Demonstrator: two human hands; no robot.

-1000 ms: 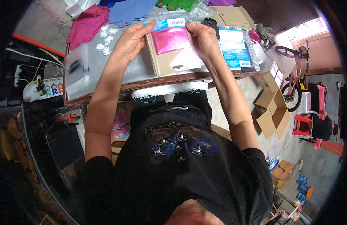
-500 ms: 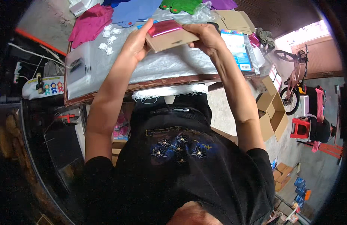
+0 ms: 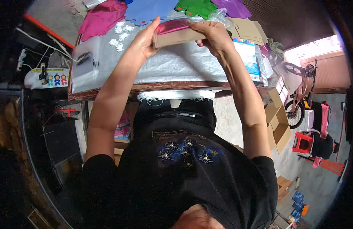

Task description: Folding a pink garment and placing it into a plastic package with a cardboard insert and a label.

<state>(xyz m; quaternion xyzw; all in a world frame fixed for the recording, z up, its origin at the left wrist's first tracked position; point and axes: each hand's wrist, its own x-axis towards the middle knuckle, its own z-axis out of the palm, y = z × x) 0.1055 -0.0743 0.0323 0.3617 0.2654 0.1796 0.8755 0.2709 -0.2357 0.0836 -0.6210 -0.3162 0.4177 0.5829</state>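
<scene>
Above the table, both hands hold a flat brown cardboard piece (image 3: 180,39) with a shiny magenta foil-like packet (image 3: 172,26) lying along its far part. My left hand (image 3: 146,40) grips the left edge, thumb up along the side. My right hand (image 3: 214,36) is closed over the right end, its fingertips curled at the near corner. Whether the packet is fixed to the cardboard cannot be told. Small bundles of white string (image 3: 121,36) lie on the table left of my left hand.
Pink (image 3: 102,19), blue (image 3: 150,9), green (image 3: 195,7) and purple fabric pieces (image 3: 234,7) line the table's far side. Brown cardboard sheets (image 3: 249,30) and a blue-and-white printed package (image 3: 247,57) lie right. A clear plastic bag (image 3: 87,59) is at left. An open carton (image 3: 277,122) stands beyond the table.
The cardboard has tipped so that its face shows narrower, and the magenta packet looks darker and flatter. Both hands keep their hold. The whole view has shifted slightly.
</scene>
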